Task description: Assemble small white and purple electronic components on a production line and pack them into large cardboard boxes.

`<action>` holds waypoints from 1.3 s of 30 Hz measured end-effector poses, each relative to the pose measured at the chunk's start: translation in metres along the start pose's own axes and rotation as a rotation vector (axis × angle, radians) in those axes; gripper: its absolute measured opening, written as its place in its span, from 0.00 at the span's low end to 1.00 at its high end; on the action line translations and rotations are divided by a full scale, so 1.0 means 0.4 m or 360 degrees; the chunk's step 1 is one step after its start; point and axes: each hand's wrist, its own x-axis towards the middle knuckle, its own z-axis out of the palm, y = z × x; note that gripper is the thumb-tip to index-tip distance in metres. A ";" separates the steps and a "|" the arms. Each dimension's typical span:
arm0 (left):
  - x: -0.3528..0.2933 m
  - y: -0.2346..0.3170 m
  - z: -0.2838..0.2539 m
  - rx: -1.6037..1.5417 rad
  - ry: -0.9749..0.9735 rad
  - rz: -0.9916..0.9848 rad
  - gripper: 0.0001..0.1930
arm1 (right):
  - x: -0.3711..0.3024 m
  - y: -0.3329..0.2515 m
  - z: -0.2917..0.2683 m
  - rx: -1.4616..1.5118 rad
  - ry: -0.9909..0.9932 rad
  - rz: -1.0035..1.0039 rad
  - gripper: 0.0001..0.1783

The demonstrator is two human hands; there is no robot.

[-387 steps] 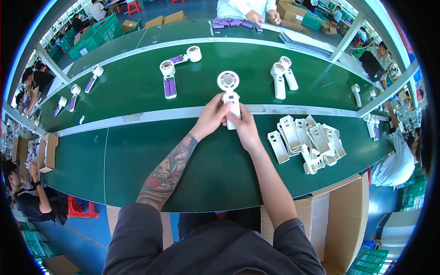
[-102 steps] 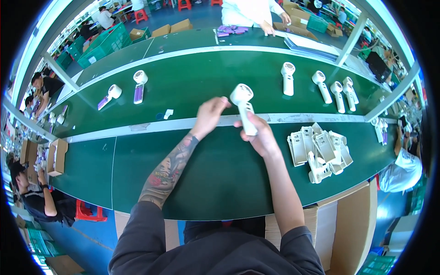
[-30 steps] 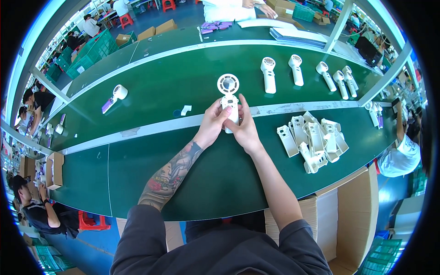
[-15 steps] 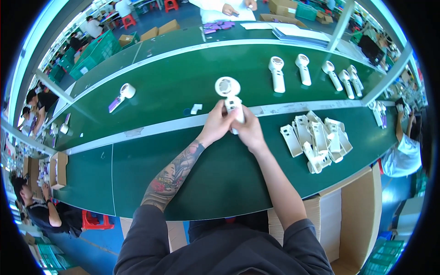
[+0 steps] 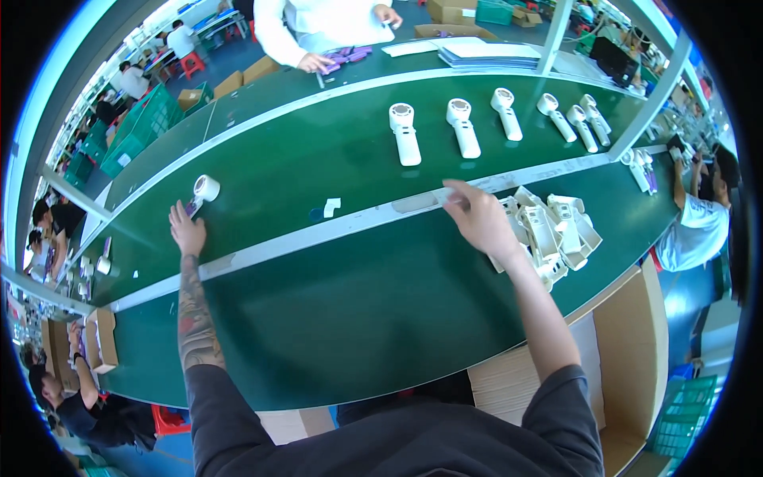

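At the left, my left hand (image 5: 187, 232) reaches over the purple handle of a handheld fan (image 5: 206, 188) with a round white head. Its fingers are spread; whether they touch the handle I cannot tell. My right hand (image 5: 483, 221) hovers by a pile of white plastic handle shells (image 5: 574, 226), hiding part of it. Its fingers are bent, with thumb and forefinger apart and nothing visible between them. Beyond the pale strip lies a white handheld fan (image 5: 405, 139), its round head pointing away. Several similar fans (image 5: 463, 131) lie in a row to its right.
A pale raised strip (image 5: 350, 225) crosses the green bench (image 5: 334, 318). Small white pieces (image 5: 331, 207) lie beyond it. A cardboard box (image 5: 632, 350) stands at the bench's near right. Across the bench, a person in white (image 5: 310, 32) touches purple parts (image 5: 346, 57). Metal posts rise either side.
The white fan I held in both hands now lies beyond the strip, beside the row. My left hand has moved left to the purple-handled fan, my right hand right to the shells.
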 end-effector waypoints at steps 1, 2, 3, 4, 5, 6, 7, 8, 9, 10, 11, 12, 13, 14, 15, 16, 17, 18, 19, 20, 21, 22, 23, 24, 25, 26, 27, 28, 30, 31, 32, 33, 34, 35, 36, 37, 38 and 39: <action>0.015 -0.039 0.009 0.0028 -0.0225 -0.0008 0.38 | -0.034 -0.022 -0.026 -0.0608 -0.0015 -0.0153 0.19; 0.034 -0.044 0.026 0.0044 -0.0449 -0.0010 0.37 | -0.061 -0.026 -0.044 -0.1226 -0.0027 -0.0293 0.19; 0.052 -0.038 0.037 0.0019 -0.0444 -0.0001 0.37 | -0.079 -0.021 -0.043 -0.1244 -0.0010 -0.0280 0.19; 0.072 -0.041 0.038 -0.0135 -0.0608 0.0010 0.35 | -0.093 -0.012 -0.033 -0.1342 -0.0122 -0.0196 0.18; 0.090 -0.041 0.030 -0.0288 -0.0774 0.0018 0.33 | -0.102 -0.004 -0.022 -0.1440 -0.0239 -0.0113 0.18; 0.106 -0.048 0.013 -0.0433 -0.0938 0.0023 0.32 | -0.106 0.002 -0.012 -0.1529 -0.0360 -0.0035 0.18; 0.121 -0.060 -0.009 -0.0571 -0.1099 0.0025 0.30 | -0.106 0.004 -0.007 -0.1611 -0.0484 0.0038 0.19; 0.129 -0.031 -0.037 -0.0568 -0.1124 0.0122 0.27 | -0.102 0.008 -0.007 -0.1615 -0.0488 0.0036 0.19; 0.120 0.028 -0.063 -0.0569 -0.1152 0.0217 0.24 | -0.103 0.011 -0.015 -0.1385 -0.0468 -0.0032 0.18; 0.113 0.019 -0.113 -0.0545 -0.1146 0.0191 0.24 | -0.097 0.009 -0.018 -0.1132 -0.0454 -0.0129 0.18; 0.113 0.059 -0.123 -0.0827 -0.1176 0.0048 0.23 | -0.090 0.006 -0.019 -0.0876 -0.0443 -0.0221 0.18; 0.102 0.144 -0.144 -0.1125 -0.1201 -0.0087 0.22 | -0.082 0.004 -0.022 -0.0630 -0.0427 -0.0293 0.17; 0.093 0.231 -0.170 -0.1419 -0.1211 -0.0227 0.21 | -0.072 0.002 -0.020 -0.0622 -0.0442 -0.0310 0.17; 0.065 0.309 -0.199 -0.1714 -0.1215 -0.0363 0.21 | -0.061 0.002 -0.014 -0.0242 -0.0532 -0.0138 0.17; 0.027 0.389 -0.229 -0.2013 -0.1209 -0.0501 0.20 | -0.052 0.004 -0.006 0.0132 -0.0618 0.0040 0.18; -0.001 0.474 -0.253 -0.2316 -0.1194 -0.0640 0.19 | -0.045 0.007 0.002 0.0504 -0.0695 0.0224 0.18; 0.006 0.463 -0.273 -0.2612 -0.1148 -0.0773 0.19 | -0.037 0.003 0.009 0.0881 -0.0770 0.0393 0.18; -0.014 0.513 -0.290 -0.2728 -0.1160 -0.0847 0.20 | -0.036 0.011 0.023 0.0879 -0.0780 0.0383 0.18; -0.032 0.564 -0.303 -0.2848 -0.1176 -0.0917 0.22 | -0.042 0.028 0.041 0.0639 -0.0669 0.0209 0.18; -0.054 0.609 -0.311 -0.2971 -0.1217 -0.0932 0.22 | -0.053 0.049 0.057 0.0398 -0.0554 0.0039 0.17; -0.072 0.653 -0.322 -0.3075 -0.1254 -0.0889 0.22 | -0.065 0.065 0.070 0.0157 -0.0435 -0.0131 0.17; -0.087 0.697 -0.345 -0.3178 -0.1288 -0.0847 0.21 | -0.079 0.072 0.074 -0.0084 -0.0316 -0.0300 0.18; -0.100 0.741 -0.372 -0.3299 -0.1325 -0.0882 0.20 | -0.097 0.069 0.075 -0.0090 -0.0321 -0.0301 0.18; -0.107 0.778 -0.398 -0.3421 -0.1363 -0.0917 0.19 | -0.118 0.057 0.076 -0.0320 -0.0293 -0.0388 0.19; -0.111 0.809 -0.416 -0.3429 -0.1361 -0.0917 0.19 | -0.140 0.039 0.073 -0.0552 -0.0259 -0.0474 0.20; -0.112 0.825 -0.430 -0.3521 -0.1487 -0.1025 0.19 | -0.157 0.018 0.078 -0.0777 -0.0224 -0.0560 0.22; -0.115 0.838 -0.438 -0.3606 -0.1616 -0.1136 0.19 | -0.164 0.005 0.086 -0.1001 -0.0187 -0.0644 0.24; -0.125 0.853 -0.438 -0.3544 -0.1586 -0.1038 0.19 | -0.159 0.001 0.089 -0.1005 -0.0183 -0.0643 0.24; -0.158 0.879 -0.443 -0.3482 -0.1559 -0.0937 0.19 | -0.126 0.002 0.096 -0.0568 -0.0230 -0.0432 0.25; -0.178 0.893 -0.450 -0.3424 -0.1508 -0.0889 0.20 | -0.104 0.003 0.100 -0.0348 -0.0253 -0.0326 0.26; -0.192 0.905 -0.454 -0.3363 -0.1456 -0.0842 0.20 | -0.083 0.003 0.107 -0.0126 -0.0275 -0.0221 0.26; -0.201 0.914 -0.456 -0.3359 -0.1459 -0.0841 0.20 | -0.060 -0.003 0.118 0.0102 -0.0255 -0.0150 0.28; -0.210 0.922 -0.457 -0.3424 -0.1486 -0.0888 0.20 | -0.041 -0.011 0.133 0.0330 -0.0236 -0.0080 0.30; -0.216 0.927 -0.457 -0.3487 -0.1509 -0.0937 0.20 | -0.026 -0.018 0.154 0.0338 -0.0238 -0.0081 0.30; -0.221 0.931 -0.457 -0.3551 -0.1531 -0.0986 0.20 | -0.015 -0.025 0.178 0.0400 -0.0136 -0.0194 0.30; -0.228 0.935 -0.457 -0.3615 -0.1554 -0.1037 0.20 | -0.009 -0.033 0.196 0.0460 -0.0032 -0.0306 0.30; -0.233 0.935 -0.456 -0.3606 -0.1544 -0.1039 0.20 | -0.008 -0.045 0.213 0.0469 -0.0039 -0.0310 0.30; -0.240 0.935 -0.456 -0.3603 -0.1530 -0.1058 0.20 | -0.008 -0.059 0.227 0.0383 -0.0027 -0.0309 0.30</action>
